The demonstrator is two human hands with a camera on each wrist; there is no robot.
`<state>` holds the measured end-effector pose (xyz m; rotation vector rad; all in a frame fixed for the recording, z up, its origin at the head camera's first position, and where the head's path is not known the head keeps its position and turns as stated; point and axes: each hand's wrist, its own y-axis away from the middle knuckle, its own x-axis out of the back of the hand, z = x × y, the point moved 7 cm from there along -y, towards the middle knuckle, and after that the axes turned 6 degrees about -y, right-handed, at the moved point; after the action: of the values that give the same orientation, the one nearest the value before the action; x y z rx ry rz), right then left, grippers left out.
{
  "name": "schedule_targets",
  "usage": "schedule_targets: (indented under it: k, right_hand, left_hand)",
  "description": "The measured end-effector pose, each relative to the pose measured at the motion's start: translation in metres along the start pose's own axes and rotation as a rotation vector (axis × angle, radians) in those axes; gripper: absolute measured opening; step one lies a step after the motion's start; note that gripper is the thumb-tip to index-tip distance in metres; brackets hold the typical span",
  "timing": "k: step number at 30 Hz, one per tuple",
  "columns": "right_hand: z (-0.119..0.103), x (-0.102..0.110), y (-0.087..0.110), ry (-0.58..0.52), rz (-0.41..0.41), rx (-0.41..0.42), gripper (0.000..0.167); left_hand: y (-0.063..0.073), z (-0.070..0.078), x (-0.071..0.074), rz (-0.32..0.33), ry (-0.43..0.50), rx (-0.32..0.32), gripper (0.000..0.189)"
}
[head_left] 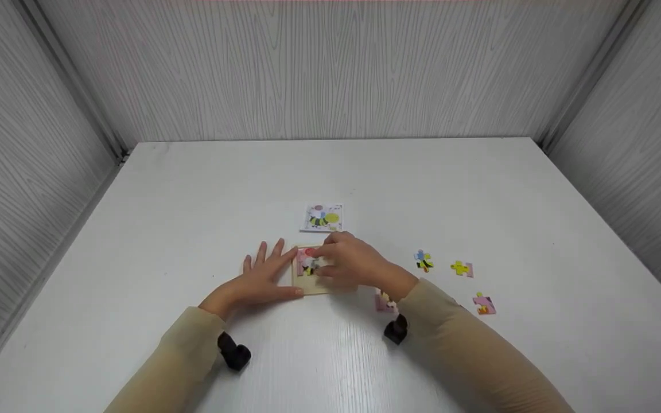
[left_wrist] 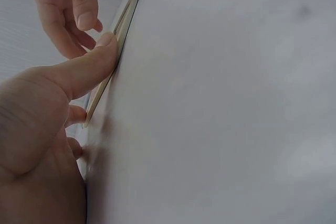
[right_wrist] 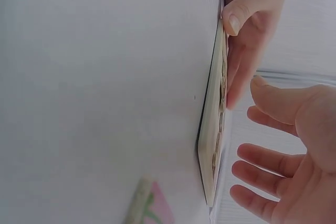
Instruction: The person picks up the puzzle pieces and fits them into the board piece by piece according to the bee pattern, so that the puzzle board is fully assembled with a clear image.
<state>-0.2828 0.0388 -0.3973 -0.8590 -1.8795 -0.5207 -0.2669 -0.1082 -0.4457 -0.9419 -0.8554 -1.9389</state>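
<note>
A shallow wooden puzzle tray point(head_left: 309, 287) lies on the table with jigsaw pieces point(head_left: 308, 264) in its upper left part. My left hand point(head_left: 259, 284) rests at the tray's left side, fingers spread; its thumb touches the near left corner and its index finger the far left one. Over the tray hovers my right hand point(head_left: 356, 261), covering much of its right half. In the right wrist view, the right hand's fingers point(right_wrist: 265, 156) are apart and bent loosely, with nothing between them. The left thumb point(right_wrist: 239, 17) lies on the tray's rim there.
Just beyond the tray lies a square picture card point(head_left: 325, 218) with a bee. To the right are a blue and yellow piece point(head_left: 423, 260), a yellow piece point(head_left: 462, 268) and a pink piece point(head_left: 484, 303). Another pink piece point(head_left: 386, 304) is partly hidden by the right sleeve.
</note>
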Motion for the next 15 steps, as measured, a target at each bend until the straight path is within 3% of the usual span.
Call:
schedule_targets:
  k: [15]
  right_hand:
    - [0.029, 0.017, 0.028, -0.062, 0.06, -0.079, 0.035]
  left_hand:
    - [-0.001, 0.0, -0.001, 0.004, -0.012, -0.006, 0.092]
